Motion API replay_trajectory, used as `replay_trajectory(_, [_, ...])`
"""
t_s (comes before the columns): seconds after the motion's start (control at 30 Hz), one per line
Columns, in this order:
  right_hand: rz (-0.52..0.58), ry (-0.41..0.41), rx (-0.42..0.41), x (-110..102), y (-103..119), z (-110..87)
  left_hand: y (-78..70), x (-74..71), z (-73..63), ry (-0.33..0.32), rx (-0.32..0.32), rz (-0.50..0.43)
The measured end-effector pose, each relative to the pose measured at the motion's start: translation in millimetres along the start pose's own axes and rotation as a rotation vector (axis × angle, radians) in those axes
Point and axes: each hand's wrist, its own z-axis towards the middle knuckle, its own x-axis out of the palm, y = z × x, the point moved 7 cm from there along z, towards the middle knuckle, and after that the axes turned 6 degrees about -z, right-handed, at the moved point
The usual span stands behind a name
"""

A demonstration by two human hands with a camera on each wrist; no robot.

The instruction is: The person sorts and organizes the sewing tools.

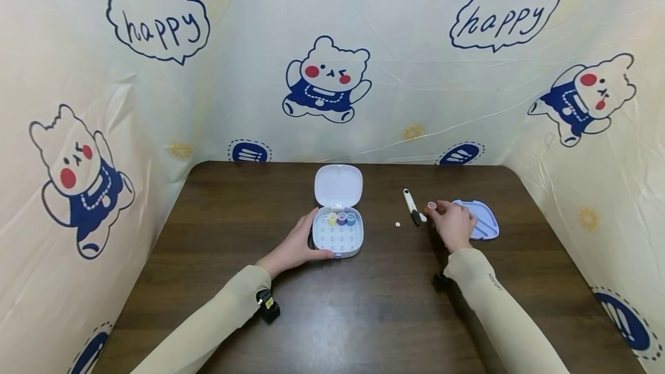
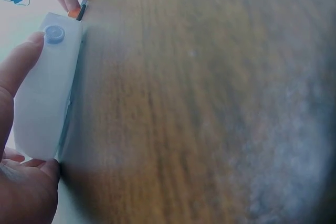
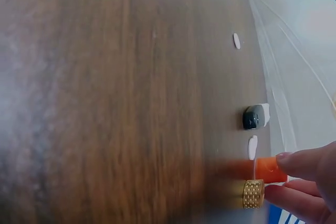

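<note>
Head view is showing the left hand (image 1: 296, 247) cupping the left side of an open white case (image 1: 337, 239) on the worktop (image 1: 332, 316), thumb and fingers curling round its near edge. Three small pots (image 1: 341, 218) – yellow, purple, blue – are sitting in the case's far row, just beyond that hand's fingertips. The right hand (image 1: 453, 224) is pinching a small orange pot (image 1: 431, 206) at its fingertips, low over the worktop. Just left of that hand a black-and-white pen (image 1: 412, 207) is lying, with a white dot (image 1: 398, 224) further left. A pale blue tray (image 1: 485, 221) is lying under and right of the same hand.

Right wrist view is showing a gold studded bead (image 3: 253, 193) beside the orange pot.
</note>
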Motion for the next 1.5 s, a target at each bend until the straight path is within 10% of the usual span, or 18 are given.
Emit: replay_trajectory(1.5, [0.017, 0.005, -0.032, -1.9, 5.2, -3.0, -2.3, -0.5, -1.7, 0.015, -0.023, -0.004])
